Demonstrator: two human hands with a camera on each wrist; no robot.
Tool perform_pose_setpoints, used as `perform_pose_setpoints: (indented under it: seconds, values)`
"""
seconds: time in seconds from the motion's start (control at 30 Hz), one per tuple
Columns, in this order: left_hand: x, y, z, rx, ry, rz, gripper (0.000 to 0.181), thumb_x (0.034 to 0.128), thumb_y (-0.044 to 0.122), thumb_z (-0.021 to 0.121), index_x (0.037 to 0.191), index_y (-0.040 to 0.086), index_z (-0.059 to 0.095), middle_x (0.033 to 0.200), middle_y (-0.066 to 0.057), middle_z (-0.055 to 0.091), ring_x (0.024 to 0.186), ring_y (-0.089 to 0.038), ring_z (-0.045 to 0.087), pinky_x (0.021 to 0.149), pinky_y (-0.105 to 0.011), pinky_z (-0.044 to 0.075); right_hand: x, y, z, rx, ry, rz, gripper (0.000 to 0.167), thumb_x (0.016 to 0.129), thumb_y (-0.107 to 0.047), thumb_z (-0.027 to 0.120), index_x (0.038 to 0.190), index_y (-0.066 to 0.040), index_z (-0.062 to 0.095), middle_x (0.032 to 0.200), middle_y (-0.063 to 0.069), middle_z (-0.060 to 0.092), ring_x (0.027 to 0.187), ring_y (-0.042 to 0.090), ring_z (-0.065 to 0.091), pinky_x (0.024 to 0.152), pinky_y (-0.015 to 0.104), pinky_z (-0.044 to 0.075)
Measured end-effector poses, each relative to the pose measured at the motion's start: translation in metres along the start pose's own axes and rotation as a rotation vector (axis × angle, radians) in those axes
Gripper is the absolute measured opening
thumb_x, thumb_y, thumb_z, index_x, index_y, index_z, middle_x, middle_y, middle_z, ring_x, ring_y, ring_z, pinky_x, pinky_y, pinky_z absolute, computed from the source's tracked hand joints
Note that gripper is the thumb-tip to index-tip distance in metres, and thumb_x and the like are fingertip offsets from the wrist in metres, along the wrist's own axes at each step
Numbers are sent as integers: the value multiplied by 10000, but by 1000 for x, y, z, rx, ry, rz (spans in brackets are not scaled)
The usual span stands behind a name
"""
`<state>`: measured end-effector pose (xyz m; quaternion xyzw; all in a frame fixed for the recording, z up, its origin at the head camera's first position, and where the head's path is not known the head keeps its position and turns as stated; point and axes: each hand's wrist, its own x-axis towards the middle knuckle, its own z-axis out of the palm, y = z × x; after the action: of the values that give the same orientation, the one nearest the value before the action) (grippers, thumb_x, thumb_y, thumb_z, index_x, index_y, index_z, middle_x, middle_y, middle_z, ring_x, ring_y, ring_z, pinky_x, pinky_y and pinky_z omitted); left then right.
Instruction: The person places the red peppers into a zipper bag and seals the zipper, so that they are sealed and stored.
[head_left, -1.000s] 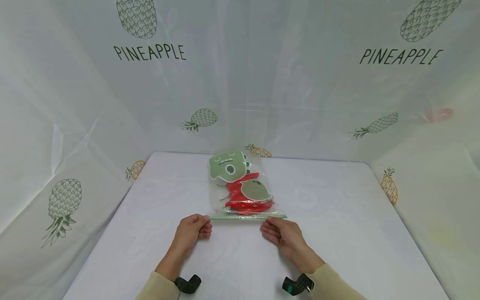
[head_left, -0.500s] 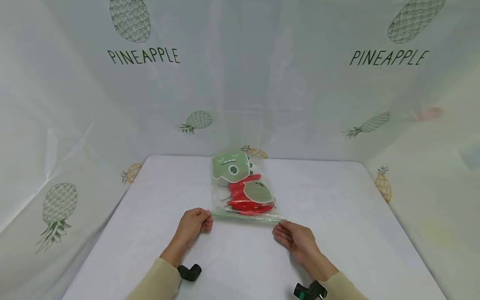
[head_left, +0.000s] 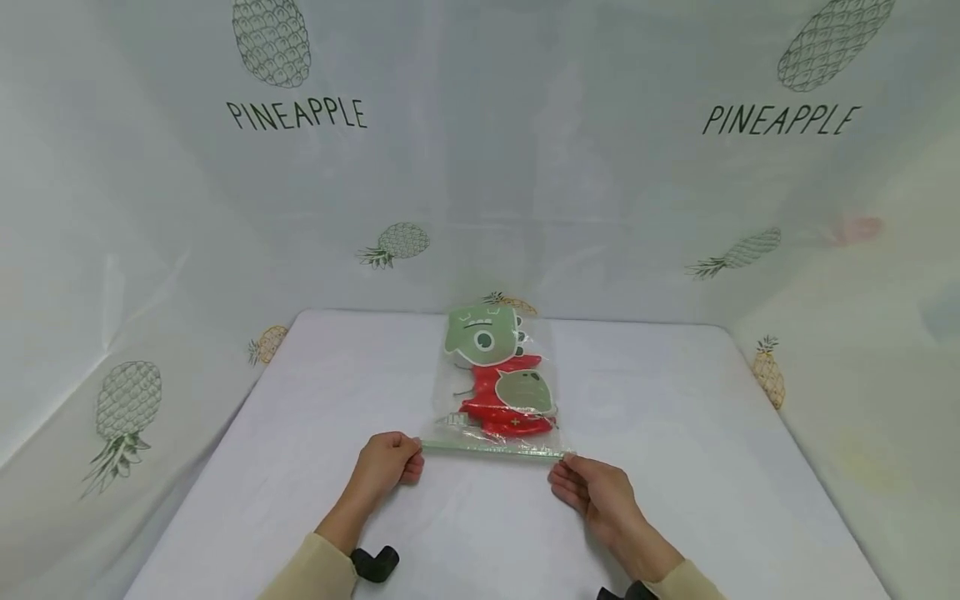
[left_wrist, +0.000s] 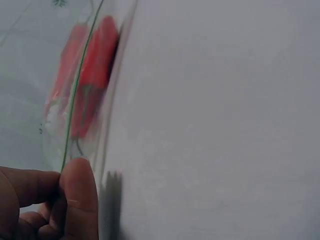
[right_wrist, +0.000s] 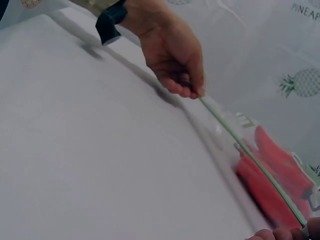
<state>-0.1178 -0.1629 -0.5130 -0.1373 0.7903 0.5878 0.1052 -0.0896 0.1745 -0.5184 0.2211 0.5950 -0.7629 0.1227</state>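
Observation:
A clear zip bag (head_left: 483, 329) with green dinosaur prints lies toward the middle back of the table, its green-edged mouth facing me. Inside it are several red chili peppers (head_left: 487, 423), partly covered by the prints. My left hand (head_left: 386, 468) pinches the left end of the green zip strip (head_left: 491, 451) between thumb and forefinger. At the strip's right end, my right hand (head_left: 600, 498) pinches the corner, the other fingers curled below. The left wrist view shows the left thumb (left_wrist: 80, 195) pressed against the strip, which looks raised off the table.
A white cloth covers the table (head_left: 300, 400). Behind and beside it hangs a pale curtain (head_left: 487, 167) printed with pineapples. Each wrist wears a black camera mount (head_left: 375, 564).
My right hand has slid rightward along the zip strip to its end. The bag has shifted right and slightly toward me. My left hand keeps its pinch with little movement.

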Motion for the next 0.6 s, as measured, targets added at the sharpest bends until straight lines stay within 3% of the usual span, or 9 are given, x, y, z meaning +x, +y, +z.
perform_pose_setpoints:
  seconds: [0.13, 0.37, 0.5, 0.6]
  values:
    - [-1, -2, 4, 42, -21, 8, 249, 1045, 146, 607, 858, -1, 682, 765, -67, 698, 634, -123, 673, 614, -287, 611, 3, -7, 0, -1, 4, -7, 326, 1046, -119, 616, 1239, 141, 641, 999, 155, 774, 932, 217, 783, 871, 360, 634]
    - [1, 0, 6, 21, -22, 17, 255, 1048, 158, 599, 879, -10, 689, 779, -66, 702, 646, -119, 681, 623, -287, 613, 7, -8, -4, -29, 7, -9, 313, 1048, -115, 607, 1220, 143, 648, 999, 174, 773, 912, 228, 780, 849, 354, 640]
    - [-1, 0, 3, 42, -16, 7, 254, 1057, 174, 599, 924, -17, 702, 810, -74, 706, 666, -124, 683, 641, -296, 619, 6, -9, -9, -68, -3, -7, 370, 1058, -194, 617, 1224, 136, 645, 1028, 184, 768, 918, 240, 777, 852, 358, 641]
    - [-3, -2, -6, 119, -11, 12, 241, 1059, 185, 602, 967, -9, 712, 821, -66, 701, 673, -127, 671, 642, -295, 612, 7, -13, -18, -98, 5, -13, 425, 1073, -259, 607, 1246, 128, 625, 1037, 164, 765, 923, 229, 775, 847, 347, 641]
